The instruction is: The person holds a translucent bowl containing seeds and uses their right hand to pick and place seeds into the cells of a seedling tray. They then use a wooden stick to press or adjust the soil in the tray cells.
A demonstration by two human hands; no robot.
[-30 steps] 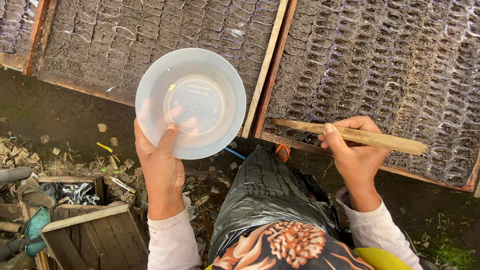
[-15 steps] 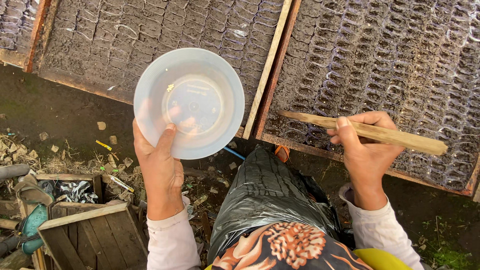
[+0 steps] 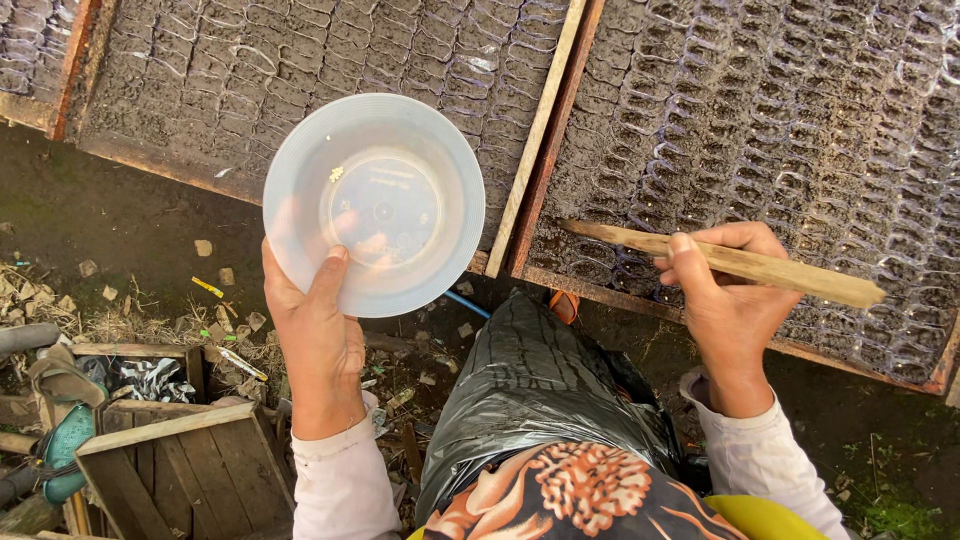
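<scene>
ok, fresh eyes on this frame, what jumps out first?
The pale plastic bowl held up in the left hand at centre, a few yellowish seeds inside. Then the wooden stick gripped in the right hand, lying over the soil-filled seedling tray on the right.

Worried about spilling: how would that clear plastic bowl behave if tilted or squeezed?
The bowl looks thin and translucent, so probably light and somewhat flexible. The left hand grips only its rim, and the few small seeds inside would likely slide on its smooth surface.
</scene>
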